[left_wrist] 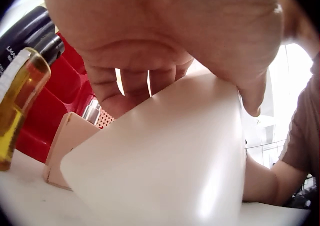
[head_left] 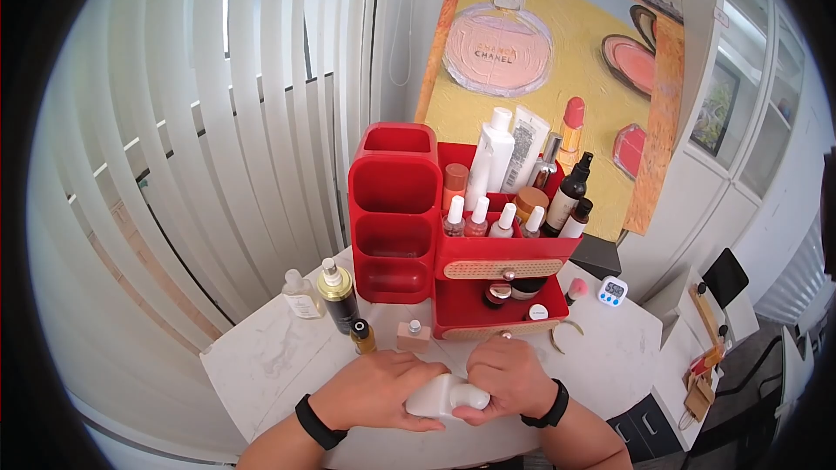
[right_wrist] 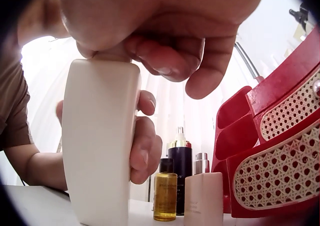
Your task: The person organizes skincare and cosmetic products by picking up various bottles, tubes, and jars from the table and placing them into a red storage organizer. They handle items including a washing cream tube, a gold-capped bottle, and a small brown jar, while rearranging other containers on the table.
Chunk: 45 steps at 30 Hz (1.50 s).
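A white bottle (head_left: 428, 399) is held low over the front of the table, its rounded cap (head_left: 471, 397) facing right. My left hand (head_left: 374, 392) grips the bottle's body, thumb on the near side. At the cap end, my right hand (head_left: 514, 380) holds the top with curled fingers. The right wrist view has the bottle (right_wrist: 100, 141) upright, left fingers (right_wrist: 143, 153) wrapped round its side and the right hand (right_wrist: 160, 30) over its top, hiding most of the cap. In the left wrist view the pale body (left_wrist: 165, 156) fills the foreground.
A red organizer (head_left: 394, 235) with cosmetics and an open lower drawer (head_left: 453, 331) stands behind. Left of it are a clear bottle (head_left: 301, 298), a dark gold-topped bottle (head_left: 338, 298) and an amber bottle (head_left: 362, 337). A pink bottle (head_left: 413, 338) stands in front; a timer (head_left: 612, 292) is at right.
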### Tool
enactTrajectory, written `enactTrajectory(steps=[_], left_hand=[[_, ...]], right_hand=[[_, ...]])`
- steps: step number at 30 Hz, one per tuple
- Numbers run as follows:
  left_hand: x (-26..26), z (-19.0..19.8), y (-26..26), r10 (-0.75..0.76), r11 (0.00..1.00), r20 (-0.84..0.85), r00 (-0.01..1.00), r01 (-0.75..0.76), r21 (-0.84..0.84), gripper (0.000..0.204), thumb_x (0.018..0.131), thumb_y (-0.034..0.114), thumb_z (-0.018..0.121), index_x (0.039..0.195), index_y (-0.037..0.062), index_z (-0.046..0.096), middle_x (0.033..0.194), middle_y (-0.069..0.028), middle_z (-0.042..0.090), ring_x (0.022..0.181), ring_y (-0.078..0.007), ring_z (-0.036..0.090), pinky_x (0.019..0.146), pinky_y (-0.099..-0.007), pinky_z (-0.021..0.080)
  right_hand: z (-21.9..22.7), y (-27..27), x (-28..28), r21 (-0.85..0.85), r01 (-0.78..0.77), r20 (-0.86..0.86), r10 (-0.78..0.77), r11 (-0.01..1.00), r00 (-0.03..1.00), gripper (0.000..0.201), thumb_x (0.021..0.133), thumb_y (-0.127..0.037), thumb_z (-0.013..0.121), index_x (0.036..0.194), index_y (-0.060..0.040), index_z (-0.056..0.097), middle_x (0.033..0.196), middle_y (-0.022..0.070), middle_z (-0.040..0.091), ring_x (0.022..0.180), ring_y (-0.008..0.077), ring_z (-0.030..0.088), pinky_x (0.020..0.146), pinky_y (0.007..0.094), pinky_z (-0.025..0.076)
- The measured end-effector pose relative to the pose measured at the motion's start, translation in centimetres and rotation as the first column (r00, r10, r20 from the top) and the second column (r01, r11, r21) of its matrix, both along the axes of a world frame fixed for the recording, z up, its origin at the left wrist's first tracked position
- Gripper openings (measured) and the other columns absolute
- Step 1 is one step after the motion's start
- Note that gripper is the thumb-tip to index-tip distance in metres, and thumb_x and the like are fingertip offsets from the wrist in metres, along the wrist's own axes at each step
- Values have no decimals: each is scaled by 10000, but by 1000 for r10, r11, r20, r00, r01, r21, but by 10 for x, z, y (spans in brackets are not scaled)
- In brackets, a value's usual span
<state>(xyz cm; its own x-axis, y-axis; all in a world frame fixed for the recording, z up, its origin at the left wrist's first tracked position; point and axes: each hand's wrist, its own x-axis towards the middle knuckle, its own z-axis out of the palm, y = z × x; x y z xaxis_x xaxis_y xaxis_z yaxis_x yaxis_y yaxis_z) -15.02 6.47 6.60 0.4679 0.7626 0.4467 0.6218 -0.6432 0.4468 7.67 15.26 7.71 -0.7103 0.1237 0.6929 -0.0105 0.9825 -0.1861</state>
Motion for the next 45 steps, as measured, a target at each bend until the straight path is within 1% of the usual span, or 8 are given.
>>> enactTrajectory(steps=[3, 13, 15, 19, 27, 34, 37, 45], left_hand=[[1, 1, 0, 7, 1000, -30, 1000, -8, -10, 622, 682, 456, 907, 1104, 78, 649, 858, -102, 694, 804, -307, 697, 711, -383, 563], [0, -2, 0, 27, 999, -25, 999, -26, 25, 611, 684, 464, 905, 1089, 82, 654, 847, -97, 695, 787, -308, 698, 708, -384, 563], [2, -3, -1, 64, 997, -14, 998, -63, 46, 625, 686, 484, 898, 1095, 80, 654, 866, -100, 704, 794, -309, 702, 706, -382, 566], [4, -4, -1, 106, 991, -22, 994, -104, 86, 644, 689, 509, 889, 1104, 76, 655, 885, -104, 711, 799, -310, 704, 708, -379, 570], [2, -3, 1, 79, 994, -21, 997, -77, 81, 663, 703, 527, 872, 1157, 92, 664, 839, -87, 687, 762, -294, 686, 685, -370, 555], [3, -1, 1, 56, 992, -11, 998, -54, 110, 686, 704, 520, 873, 1196, 91, 662, 792, -77, 656, 729, -281, 669, 668, -367, 548], [3, -3, 1, 73, 989, -6, 997, -72, 129, 681, 704, 512, 876, 1194, 91, 661, 803, -79, 663, 738, -280, 674, 670, -367, 551], [4, -5, 1, 94, 989, -19, 995, -91, 116, 675, 691, 511, 883, 1180, 100, 664, 858, -88, 692, 788, -285, 694, 697, -365, 563]], right_hand=[[3, -4, 1, -4, 36, 46, -36, 999, 998, 422, 725, -364, 846, 701, -79, 535, 702, 53, 523, 609, 247, 565, 547, 355, 472], [-1, -7, -3, -34, 42, -1, -42, 999, 999, 394, 743, -347, 830, 697, -84, 540, 666, 56, 521, 601, 248, 570, 563, 361, 477], [-7, -6, -4, -76, 55, -42, -58, 996, 997, 426, 743, -381, 816, 691, -66, 533, 669, 78, 530, 569, 289, 527, 553, 379, 439], [-8, -4, -3, -71, 101, -30, -103, 992, 994, 427, 755, -389, 806, 700, -69, 529, 679, 79, 536, 580, 291, 528, 573, 385, 441], [-11, 6, 1, -136, 19, -74, -29, 990, 997, 467, 781, -446, 788, 714, -70, 517, 694, 77, 537, 588, 298, 523, 581, 383, 443], [-6, 2, -2, -89, 11, -75, -18, 996, 997, 423, 759, -394, 784, 704, -73, 514, 671, 83, 523, 552, 292, 503, 555, 379, 431], [-5, -1, -4, -60, 63, -43, -65, 996, 997, 400, 765, -377, 773, 694, -75, 520, 655, 81, 512, 550, 288, 495, 558, 370, 434], [-2, -5, -4, -38, 100, -24, -101, 994, 995, 388, 792, -361, 750, 664, -76, 521, 624, 63, 477, 555, 287, 488, 633, 380, 474]])
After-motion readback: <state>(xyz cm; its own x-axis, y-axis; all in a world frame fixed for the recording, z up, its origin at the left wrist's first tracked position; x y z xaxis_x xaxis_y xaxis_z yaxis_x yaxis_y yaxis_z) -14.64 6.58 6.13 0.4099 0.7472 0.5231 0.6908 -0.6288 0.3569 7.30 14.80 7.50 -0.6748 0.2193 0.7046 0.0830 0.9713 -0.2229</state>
